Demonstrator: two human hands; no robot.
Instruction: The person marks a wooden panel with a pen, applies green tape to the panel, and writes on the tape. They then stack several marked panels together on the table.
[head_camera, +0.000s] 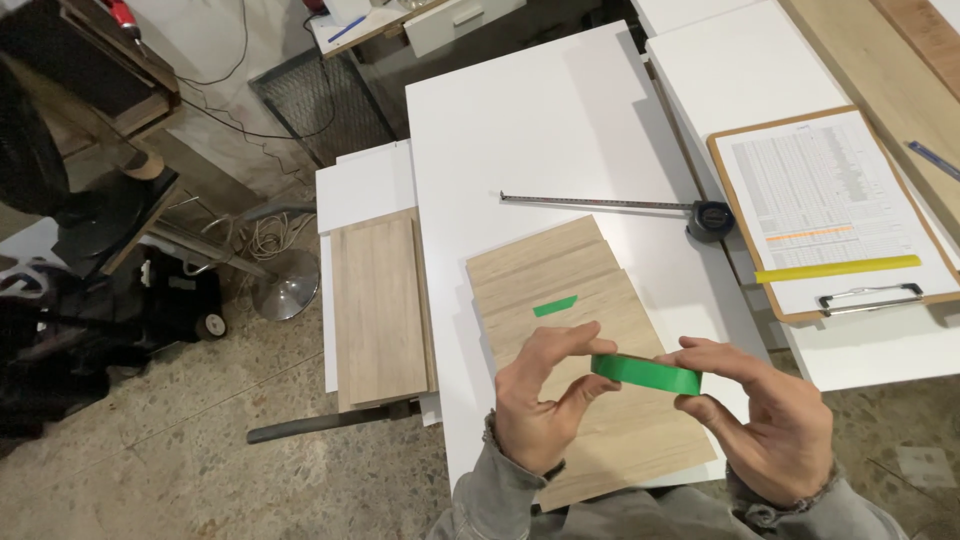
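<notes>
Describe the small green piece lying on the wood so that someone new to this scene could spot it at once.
Find the big white panel in the middle, then the stack of light wooden boards on it. The small green tape strip lies flat on the top board, beyond both hands; unlike the green tape roll they hold, it is a short slanted sliver.

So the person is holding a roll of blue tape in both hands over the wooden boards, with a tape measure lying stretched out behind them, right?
Not quite: the roll of tape is green, not blue, as the head view shows. Both the left hand and right hand hold it over the wooden boards, with the tape measure stretched out behind.
</notes>
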